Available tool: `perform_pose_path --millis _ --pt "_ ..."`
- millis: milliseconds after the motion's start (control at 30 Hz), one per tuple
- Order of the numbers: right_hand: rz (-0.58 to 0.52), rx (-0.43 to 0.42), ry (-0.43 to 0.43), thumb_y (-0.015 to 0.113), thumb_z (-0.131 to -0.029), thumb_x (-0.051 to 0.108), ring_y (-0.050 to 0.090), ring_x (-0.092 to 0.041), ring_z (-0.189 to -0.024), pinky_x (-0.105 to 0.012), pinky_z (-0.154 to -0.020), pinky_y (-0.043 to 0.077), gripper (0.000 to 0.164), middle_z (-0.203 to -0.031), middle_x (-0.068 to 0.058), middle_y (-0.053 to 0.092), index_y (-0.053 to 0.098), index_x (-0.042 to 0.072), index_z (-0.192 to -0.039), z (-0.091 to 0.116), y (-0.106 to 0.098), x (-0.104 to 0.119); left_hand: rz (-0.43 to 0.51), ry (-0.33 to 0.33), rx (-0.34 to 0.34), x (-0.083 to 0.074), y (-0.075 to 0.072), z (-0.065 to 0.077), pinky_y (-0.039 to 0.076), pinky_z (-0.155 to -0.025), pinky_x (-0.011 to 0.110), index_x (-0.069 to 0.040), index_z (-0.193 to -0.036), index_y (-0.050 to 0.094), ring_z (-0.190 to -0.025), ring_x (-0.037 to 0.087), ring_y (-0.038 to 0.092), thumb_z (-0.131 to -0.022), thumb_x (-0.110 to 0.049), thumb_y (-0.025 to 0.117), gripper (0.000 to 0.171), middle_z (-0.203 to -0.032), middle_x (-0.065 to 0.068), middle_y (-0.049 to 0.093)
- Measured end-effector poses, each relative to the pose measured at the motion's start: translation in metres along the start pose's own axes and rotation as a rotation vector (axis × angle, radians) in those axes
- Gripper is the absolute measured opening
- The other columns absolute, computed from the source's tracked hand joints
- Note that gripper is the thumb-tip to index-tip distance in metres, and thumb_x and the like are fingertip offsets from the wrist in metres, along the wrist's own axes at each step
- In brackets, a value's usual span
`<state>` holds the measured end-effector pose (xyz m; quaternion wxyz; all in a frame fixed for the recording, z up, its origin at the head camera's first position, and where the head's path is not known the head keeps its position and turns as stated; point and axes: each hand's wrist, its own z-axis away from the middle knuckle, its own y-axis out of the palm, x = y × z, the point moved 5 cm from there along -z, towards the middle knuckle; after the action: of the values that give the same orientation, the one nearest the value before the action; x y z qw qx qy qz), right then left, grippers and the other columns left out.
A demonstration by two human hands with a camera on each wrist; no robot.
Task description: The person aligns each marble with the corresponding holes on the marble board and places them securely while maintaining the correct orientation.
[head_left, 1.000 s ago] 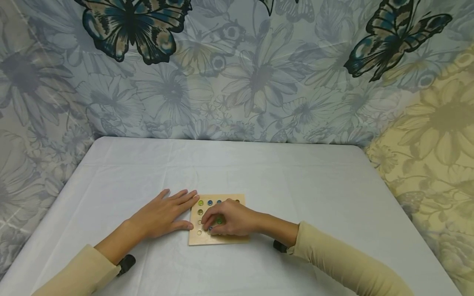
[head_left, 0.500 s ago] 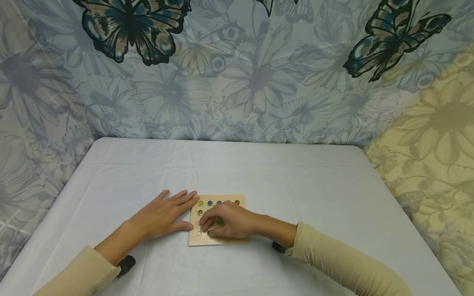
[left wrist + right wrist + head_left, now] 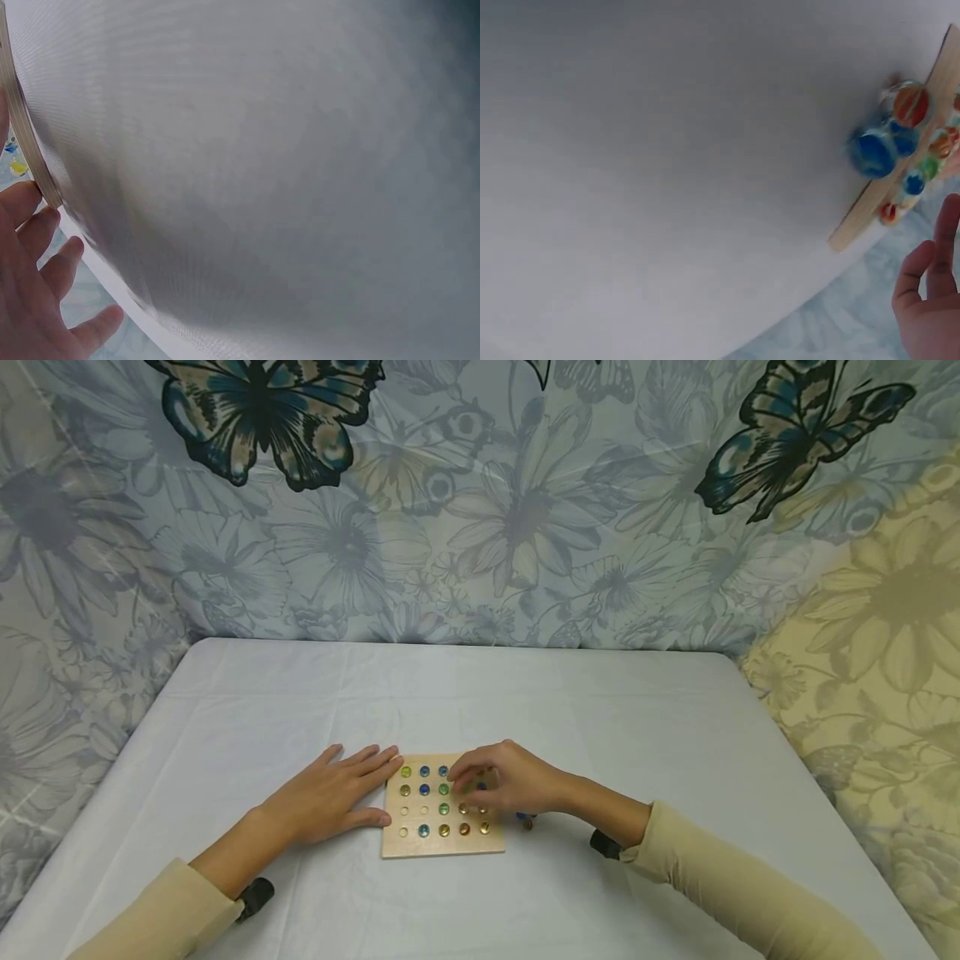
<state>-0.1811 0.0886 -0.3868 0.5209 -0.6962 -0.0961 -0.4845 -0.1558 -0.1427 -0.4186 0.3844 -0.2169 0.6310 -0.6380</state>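
Observation:
A light wooden board [image 3: 450, 847] lies on the white table, with glass marbles in most of its round hollows. Bare hollows show at its left, in the two front rows. My left hand [image 3: 337, 789] lies flat with spread fingers, its thumb and fingertips at the board's left edge [image 3: 31, 142]. Over the board's right half hovers my right hand [image 3: 517, 777], fingers loosely bent, with no marble visible between them. Just in front of the hand's fingers, a blue marble [image 3: 423, 831] sits in the front row. Part of the right columns is hidden behind this hand.
Beside the board's right edge lie a few loose marbles, a blue marble [image 3: 873, 154] and a red-striped marble [image 3: 911, 105] among them. White cloth [image 3: 300, 710] covers the table, and a patterned curtain [image 3: 480, 527] hangs behind its far edge.
My right hand has lifted away from the front row and moved right and back, uncovering the blue marble sitting there. The left hand has stayed in place.

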Motion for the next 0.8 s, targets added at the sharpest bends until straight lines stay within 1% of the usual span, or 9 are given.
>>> perform_pose_path --millis 133,200,367,533,667,800 --pt "-0.006 -0.034 0.019 0.076 -0.087 0.005 0.069 -0.011 -0.099 -0.044 -0.088 0.05 0.03 -0.103 0.005 0.075 0.07 0.008 -0.116 0.013 -0.011 -0.009 -0.005 -0.009 0.005 0.0 0.001 -0.001 0.024 -0.113 0.065 -0.019 -0.158 0.031 -0.146 0.028 0.032 -0.095 -0.065 0.048 0.079 -0.162 0.0 0.03" --pt "-0.009 -0.044 0.027 0.077 -0.087 0.006 0.068 -0.012 -0.1 -0.045 -0.087 0.049 0.03 -0.103 0.005 0.076 0.07 0.008 -0.116 0.02 -0.015 -0.014 -0.005 -0.006 -0.001 0.0 0.0 0.0 0.024 -0.112 0.065 -0.019 -0.158 0.032 -0.146 0.028 0.032 -0.095 -0.064 0.049 0.079 -0.162 0.001 0.031" --pt "0.003 -0.055 0.072 0.077 -0.088 0.009 0.067 -0.01 -0.104 -0.042 -0.089 0.051 0.03 -0.104 0.007 0.075 0.07 0.01 -0.118 0.035 -0.019 -0.027 0.006 0.009 -0.015 -0.001 0.0 0.001 0.025 -0.111 0.066 -0.017 -0.158 0.032 -0.145 0.03 0.034 -0.096 -0.064 0.049 0.079 -0.161 0.002 0.032" --pt "0.008 -0.078 0.103 0.078 -0.087 0.011 0.067 -0.01 -0.101 -0.04 -0.089 0.051 0.029 -0.102 0.007 0.075 0.071 0.01 -0.116 0.051 -0.024 -0.039 0.004 0.012 -0.012 0.0 0.0 0.001 0.025 -0.112 0.066 -0.018 -0.158 0.031 -0.146 0.03 0.033 -0.096 -0.065 0.047 0.079 -0.161 0.002 0.031" --pt "-0.001 -0.065 0.109 0.079 -0.086 0.011 0.067 -0.011 -0.103 -0.035 -0.091 0.051 0.029 -0.102 0.008 0.075 0.072 0.011 -0.114 0.06 -0.025 -0.047 0.002 0.008 0.0 0.0 -0.001 0.001 0.025 -0.111 0.066 -0.017 -0.158 0.031 -0.145 0.03 0.033 -0.096 -0.065 0.047 0.08 -0.161 0.002 0.031" --pt "-0.025 -0.045 0.116 0.08 -0.085 0.011 0.066 -0.011 -0.107 -0.033 -0.095 0.05 0.03 -0.102 0.009 0.075 0.072 0.011 -0.114 0.068 -0.026 -0.052 0.011 0.005 0.009 -0.001 -0.003 0.002 0.024 -0.112 0.066 -0.016 -0.158 0.032 -0.146 0.031 0.033 -0.096 -0.063 0.049 0.079 -0.162 0.003 0.031"
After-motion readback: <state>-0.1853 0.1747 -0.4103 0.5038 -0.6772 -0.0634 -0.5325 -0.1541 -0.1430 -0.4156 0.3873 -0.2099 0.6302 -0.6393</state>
